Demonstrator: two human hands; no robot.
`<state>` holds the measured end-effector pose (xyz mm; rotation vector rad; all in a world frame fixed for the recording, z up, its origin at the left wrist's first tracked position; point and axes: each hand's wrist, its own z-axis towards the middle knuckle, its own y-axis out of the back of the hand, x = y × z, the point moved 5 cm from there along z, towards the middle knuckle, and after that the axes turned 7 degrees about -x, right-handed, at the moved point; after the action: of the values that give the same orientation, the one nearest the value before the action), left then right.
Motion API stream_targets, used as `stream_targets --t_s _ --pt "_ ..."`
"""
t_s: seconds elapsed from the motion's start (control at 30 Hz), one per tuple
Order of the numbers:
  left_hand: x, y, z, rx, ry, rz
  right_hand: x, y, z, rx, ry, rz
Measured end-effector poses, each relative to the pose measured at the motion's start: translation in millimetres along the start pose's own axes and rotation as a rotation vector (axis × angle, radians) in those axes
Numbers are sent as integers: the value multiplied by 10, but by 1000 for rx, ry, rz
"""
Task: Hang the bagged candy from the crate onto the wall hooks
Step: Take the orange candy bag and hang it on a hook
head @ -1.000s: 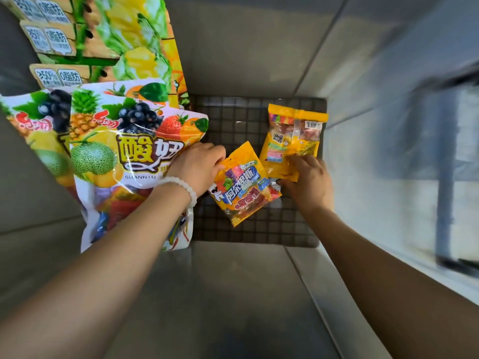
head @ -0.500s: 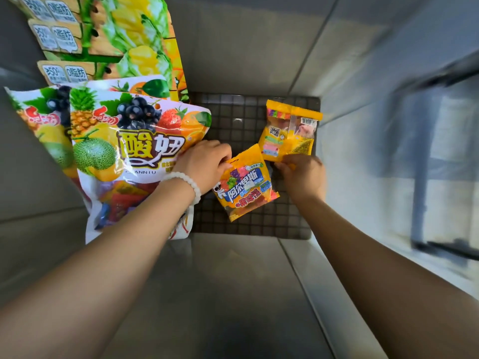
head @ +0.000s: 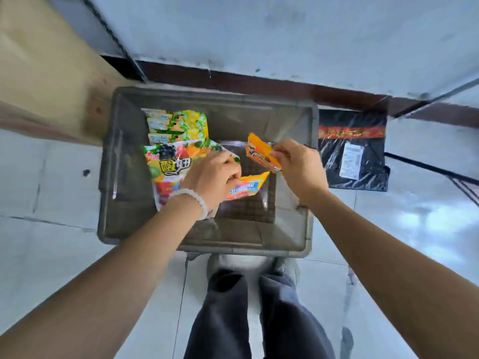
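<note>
You are now standing upright over the grey crate [head: 207,244] instead of leaning deep into it, so the view is pulling back and showing its whole rim, the pale tiled floor [head: 46,244] under it and your own legs below your hands. That means the pick looks done and the lift is starting; the wall hooks are not showing here, so the hanging step is not yet begun.

Largest item left in the crate: the big fruit-print bag [head: 168,167], lying just left of your left hand and partly under it, with the yellow-green pineapple packs [head: 178,124] beyond it at the far side. Off to the right of your right hand, outside the crate, a black plastic-wrapped parcel [head: 355,151] is lying on the floor. A beige panel [head: 39,60] and a dark skirting strip are running along the far side, beyond both hands.

Your left hand [head: 211,177], with the bead bracelet at its wrist, is pinching the near corner of one small orange candy bag [head: 246,186] and is holding it clear above the crate's grid bottom. Your right hand [head: 300,164] is pinching the second orange candy bag [head: 261,154] by its edge, tilted, a little higher. The two hands are close together but are not touching, each clamped on its own bag.
</note>
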<state>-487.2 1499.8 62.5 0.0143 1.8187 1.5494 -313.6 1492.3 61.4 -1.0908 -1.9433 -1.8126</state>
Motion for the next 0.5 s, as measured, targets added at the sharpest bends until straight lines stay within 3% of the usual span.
stream_targets --t_s 0.2,0.4,0.5 --pt "-1200 1773 159 -99 -111 28 1276 1792 -332 -27 52 -10" --pt "-2452 3344 296 -368 -242 88 2501 3392 -674 -48 238 -121" --pt "-3013 4038 300 -524 -357 134 3000 4162 -877 -142 305 -138"
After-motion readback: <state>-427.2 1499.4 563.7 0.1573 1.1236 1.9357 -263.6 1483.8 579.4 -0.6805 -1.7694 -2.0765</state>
